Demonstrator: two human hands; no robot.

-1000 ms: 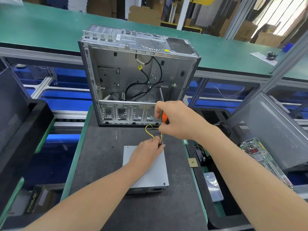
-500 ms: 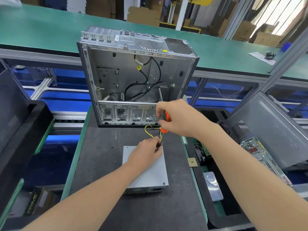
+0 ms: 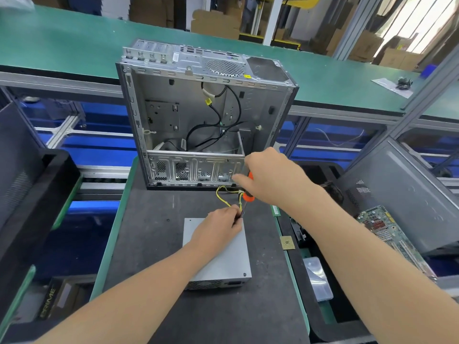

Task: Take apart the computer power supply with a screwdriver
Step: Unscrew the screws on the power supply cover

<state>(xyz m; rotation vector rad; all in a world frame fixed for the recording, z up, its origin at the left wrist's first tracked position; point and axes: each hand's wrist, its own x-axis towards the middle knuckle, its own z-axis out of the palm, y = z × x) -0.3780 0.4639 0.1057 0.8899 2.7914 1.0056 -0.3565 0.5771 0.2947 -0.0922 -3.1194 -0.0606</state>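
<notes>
Orange screwdriver (image 3: 248, 197) gripped in right hand (image 3: 270, 177); left hand (image 3: 218, 229) pinches wires (image 3: 221, 194) atop power supply (image 3: 223, 264).

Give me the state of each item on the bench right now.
power supply: flat on mat, cover on.
screwdriver: gripped in right hand, shaft pointing down at the supply's far edge.
left hand: pinching yellow wires beside the shaft.
computer case: upright, side open, cables loose inside.

Green-topped benches (image 3: 74, 40) stand on aluminium frames (image 3: 62, 83), cardboard boxes (image 3: 216, 21) piled behind, daylight entering through windows (image 3: 427, 18) far right.
</notes>
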